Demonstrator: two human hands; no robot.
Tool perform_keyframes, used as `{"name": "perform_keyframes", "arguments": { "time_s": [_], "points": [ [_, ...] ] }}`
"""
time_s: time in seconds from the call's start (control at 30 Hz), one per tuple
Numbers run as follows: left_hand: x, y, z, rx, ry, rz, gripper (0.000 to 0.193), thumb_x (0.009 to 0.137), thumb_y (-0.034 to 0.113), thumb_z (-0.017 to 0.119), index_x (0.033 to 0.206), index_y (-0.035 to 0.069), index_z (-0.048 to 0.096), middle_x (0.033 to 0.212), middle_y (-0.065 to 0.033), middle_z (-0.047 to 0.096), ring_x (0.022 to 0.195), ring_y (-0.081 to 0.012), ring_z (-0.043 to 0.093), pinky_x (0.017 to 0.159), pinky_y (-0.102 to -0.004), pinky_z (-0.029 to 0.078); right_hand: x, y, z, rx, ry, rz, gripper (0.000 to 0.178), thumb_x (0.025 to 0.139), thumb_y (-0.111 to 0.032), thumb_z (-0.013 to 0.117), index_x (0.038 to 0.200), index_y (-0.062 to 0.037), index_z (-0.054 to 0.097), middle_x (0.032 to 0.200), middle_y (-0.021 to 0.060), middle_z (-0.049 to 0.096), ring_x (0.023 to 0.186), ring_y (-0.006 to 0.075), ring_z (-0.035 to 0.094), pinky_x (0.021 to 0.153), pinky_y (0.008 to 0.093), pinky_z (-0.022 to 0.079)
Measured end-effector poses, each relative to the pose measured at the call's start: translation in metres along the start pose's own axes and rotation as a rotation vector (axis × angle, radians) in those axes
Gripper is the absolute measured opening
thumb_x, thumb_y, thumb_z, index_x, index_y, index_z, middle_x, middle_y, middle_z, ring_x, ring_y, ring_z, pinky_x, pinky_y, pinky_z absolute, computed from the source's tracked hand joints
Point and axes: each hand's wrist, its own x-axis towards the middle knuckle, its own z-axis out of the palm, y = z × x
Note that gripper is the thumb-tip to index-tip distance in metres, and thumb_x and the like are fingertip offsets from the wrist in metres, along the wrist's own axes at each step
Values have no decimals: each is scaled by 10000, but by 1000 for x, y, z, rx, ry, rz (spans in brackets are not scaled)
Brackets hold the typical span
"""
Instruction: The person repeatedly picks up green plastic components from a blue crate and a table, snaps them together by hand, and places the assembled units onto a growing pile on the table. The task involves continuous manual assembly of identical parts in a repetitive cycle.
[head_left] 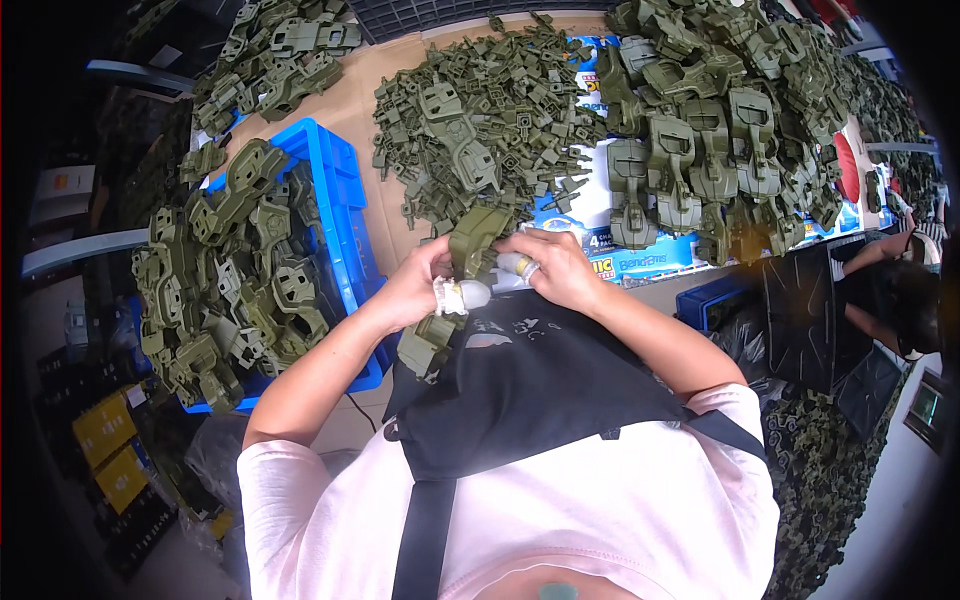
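blue-white printed boxes (640, 262) under parts on bench; our left hand (415, 285), right hand (555, 265) both pinching olive plastic part (477, 240).

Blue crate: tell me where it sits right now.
In the head view the blue crate sits on the person's left, heaped with olive-green plastic parts, beside the left hand and left of the loose pile of small green pieces.

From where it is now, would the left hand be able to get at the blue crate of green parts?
Probably yes. The left hand is gripping an olive plastic part together with the right hand, so it must let go first. The blue crate sits open right beside that forearm, nothing between.
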Motion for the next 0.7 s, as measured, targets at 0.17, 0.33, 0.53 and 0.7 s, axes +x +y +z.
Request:
{"name": "perform_keyframes", "arguments": {
  "time_s": [0.17,0.33,0.53,0.7],
  "points": [
    [8,-8,-18,-194,201,47,499,784,81,646,1233,46,430,1091,-61,570,918,-143,578,789,-282,480,46,19,-47,888,-267,330,239,842,-166,596,1068,-90,595,884,32,633,715,99,616,634,249,504],
    [17,-30,-33,-838,381,-13,459,838,391,577,1163,73,517,986,-93,616,883,-192,608,775,-343,506,88,118,-14,-517,314,239,394,675,-111,660,1051,-139,547,890,156,575,759,301,603,659,376,501],
    [11,-55,-10,-1050,296,-56,526,829,489,544,1097,36,549,992,-117,612,888,-266,612,778,-439,507,95,162,-4,-708,248,365,386,658,-108,655,1000,-134,477,863,180,569,781,350,599,676,450,488],
    [8,-59,8,-1040,285,-120,532,844,506,517,1128,56,534,964,-96,622,795,-191,618,707,-335,515,59,88,-62,-174,307,412,274,709,-26,601,976,-88,591,894,125,642,828,293,627,733,355,500]
  ]
}}
